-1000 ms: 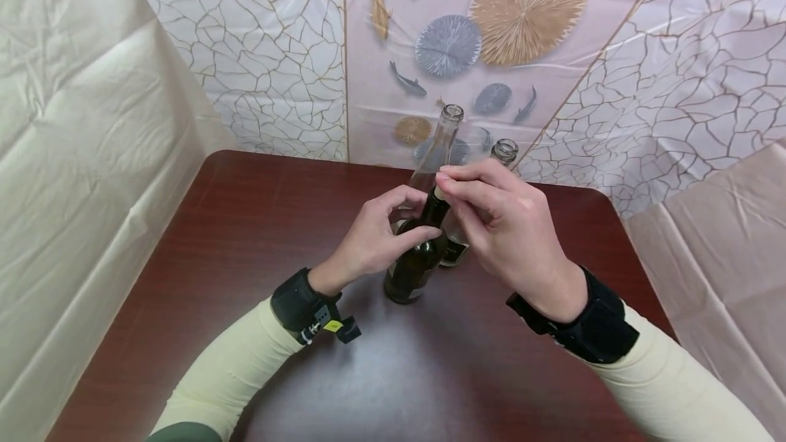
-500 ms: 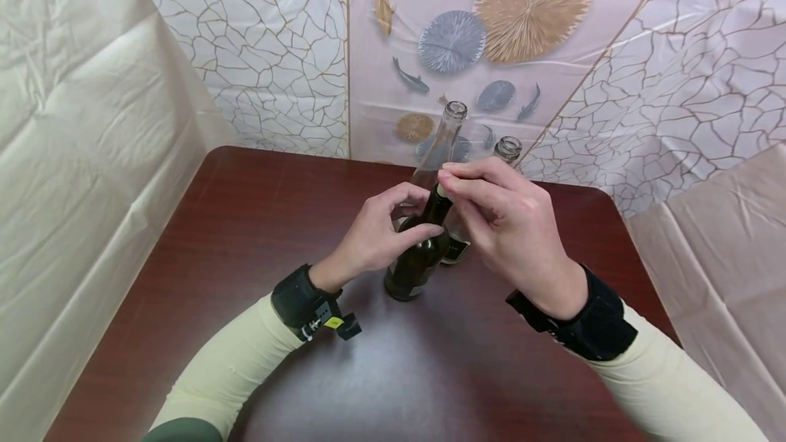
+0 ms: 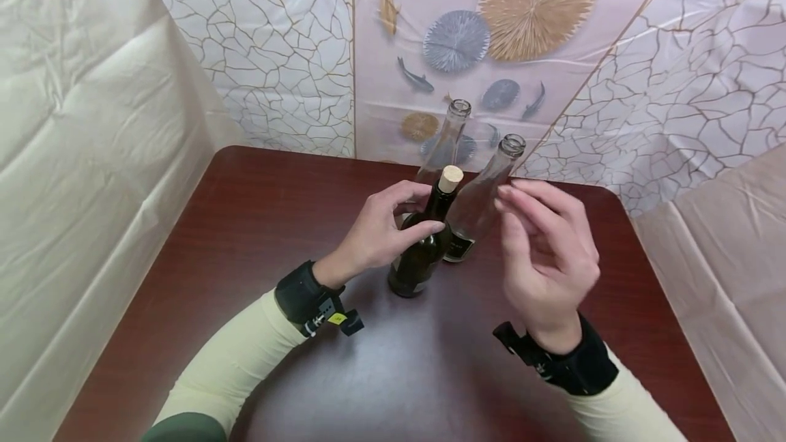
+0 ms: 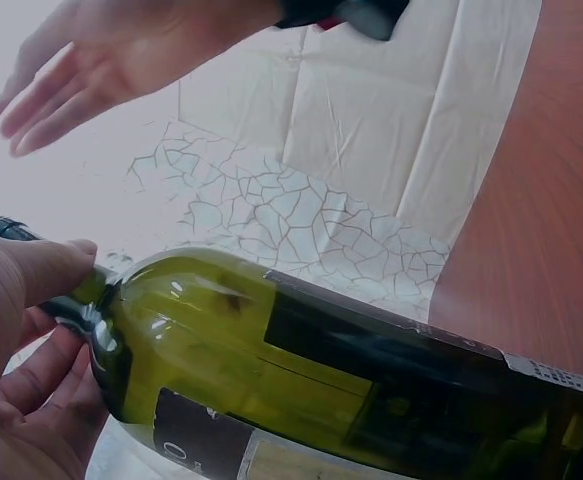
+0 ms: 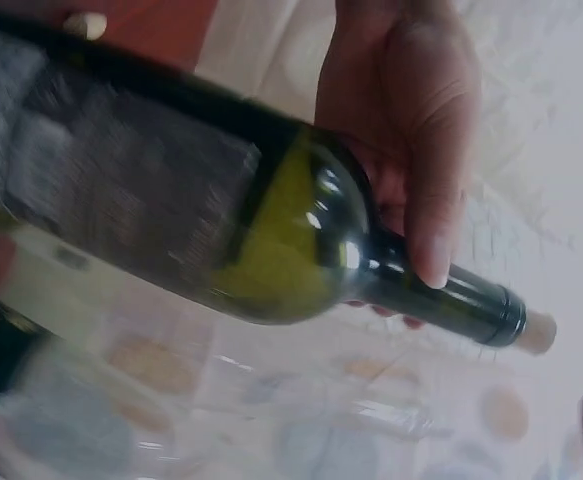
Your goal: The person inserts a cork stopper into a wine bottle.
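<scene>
My left hand [image 3: 383,230] holds a dark green wine bottle [image 3: 420,254] where the neck meets the shoulder. Upright on the table, the bottle carries a pale cork [image 3: 451,179] that sticks partly out of its mouth. In the left wrist view the thumb lies along the neck of the wine bottle [image 4: 211,310]. My right hand [image 3: 549,258] hovers to the right of the bottle, apart from it, its fingers loosely bent and holding nothing. The right wrist view shows the cork [image 5: 537,333] seated at the end of the neck.
Two clear glass bottles stand just behind the green one: a left one [image 3: 451,138] and a right one [image 3: 485,189] with a dark label, both uncorked. Everything rests on a reddish-brown table [image 3: 276,210]. Patterned sheeting [image 3: 288,53] hangs behind it.
My right hand has let go of the cork and moved right and slightly down, baring the cork in the bottle's mouth. My left hand keeps its hold on the bottle.
</scene>
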{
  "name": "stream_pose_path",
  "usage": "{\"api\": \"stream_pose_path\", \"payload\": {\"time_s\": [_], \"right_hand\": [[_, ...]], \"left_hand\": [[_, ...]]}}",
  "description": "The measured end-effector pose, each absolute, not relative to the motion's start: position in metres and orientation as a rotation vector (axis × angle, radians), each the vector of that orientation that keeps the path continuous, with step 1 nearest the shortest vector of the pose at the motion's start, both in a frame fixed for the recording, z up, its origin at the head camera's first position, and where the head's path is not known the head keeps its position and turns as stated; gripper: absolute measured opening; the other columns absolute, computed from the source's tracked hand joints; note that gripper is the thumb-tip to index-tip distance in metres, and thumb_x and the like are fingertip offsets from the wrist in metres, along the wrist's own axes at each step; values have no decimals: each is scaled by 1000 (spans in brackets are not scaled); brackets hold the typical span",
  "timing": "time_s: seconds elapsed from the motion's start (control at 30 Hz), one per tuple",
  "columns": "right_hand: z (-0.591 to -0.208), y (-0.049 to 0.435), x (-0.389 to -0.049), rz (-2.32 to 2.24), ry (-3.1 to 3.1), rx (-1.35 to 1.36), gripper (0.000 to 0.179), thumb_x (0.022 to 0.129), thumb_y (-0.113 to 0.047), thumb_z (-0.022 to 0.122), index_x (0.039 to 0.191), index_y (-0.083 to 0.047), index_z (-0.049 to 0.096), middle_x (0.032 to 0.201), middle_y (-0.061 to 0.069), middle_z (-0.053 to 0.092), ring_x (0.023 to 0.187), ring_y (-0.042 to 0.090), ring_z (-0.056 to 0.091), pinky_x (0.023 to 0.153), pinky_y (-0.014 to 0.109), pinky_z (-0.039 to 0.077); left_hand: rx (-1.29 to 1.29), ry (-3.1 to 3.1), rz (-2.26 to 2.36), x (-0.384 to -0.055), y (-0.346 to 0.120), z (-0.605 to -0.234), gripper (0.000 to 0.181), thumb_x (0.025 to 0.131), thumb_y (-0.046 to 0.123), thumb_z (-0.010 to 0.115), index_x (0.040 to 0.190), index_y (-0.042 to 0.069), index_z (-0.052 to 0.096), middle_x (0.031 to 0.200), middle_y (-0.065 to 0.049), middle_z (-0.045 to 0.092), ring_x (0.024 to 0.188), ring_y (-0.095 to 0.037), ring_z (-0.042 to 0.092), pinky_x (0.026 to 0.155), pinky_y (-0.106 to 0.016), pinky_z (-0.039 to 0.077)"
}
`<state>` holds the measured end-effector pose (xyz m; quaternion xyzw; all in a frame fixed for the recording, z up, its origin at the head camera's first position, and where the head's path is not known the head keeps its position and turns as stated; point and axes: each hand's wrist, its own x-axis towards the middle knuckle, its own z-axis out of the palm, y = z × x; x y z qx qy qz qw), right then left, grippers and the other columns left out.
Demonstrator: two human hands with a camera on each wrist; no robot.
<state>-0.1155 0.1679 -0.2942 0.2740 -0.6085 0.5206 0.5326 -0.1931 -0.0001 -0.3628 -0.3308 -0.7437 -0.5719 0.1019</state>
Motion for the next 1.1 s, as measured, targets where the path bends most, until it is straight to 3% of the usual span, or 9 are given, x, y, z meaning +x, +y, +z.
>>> {"api": "stream_pose_path", "payload": {"time_s": [0.13,0.43,0.7,1.1], "right_hand": [[-323,180,-110,1411,-1295,636,14,78,23,59,90,28,62,93,35,61,81,35,70,75,33,61],[-375,194,-93,1547,-1424,483,17,81,28,53,97,29,59,95,34,62,84,31,70,78,31,60],[-406,196,-88,1663,-1446,452,21,81,32,49,101,31,56,97,35,60,86,32,70,79,33,60],[-432,194,-84,1728,-1511,429,23,82,32,48,103,30,57,95,35,59,84,31,71,76,34,60]], "left_hand": [[-964,-2178,-1686,-195,-2,-363,44,82,19,78,120,2,65,109,-7,68,95,-12,64,85,-26,56],[-924,-2168,-1723,-199,-4,-366,45,80,5,78,121,-6,62,109,-17,66,97,-25,66,87,-39,57],[-899,-2155,-1682,-208,-16,-367,43,84,18,76,124,6,64,110,-7,66,97,-14,63,88,-28,56],[-863,-2122,-1682,-216,-26,-366,43,84,14,76,123,2,63,109,-10,64,99,-16,63,87,-31,57]]}}
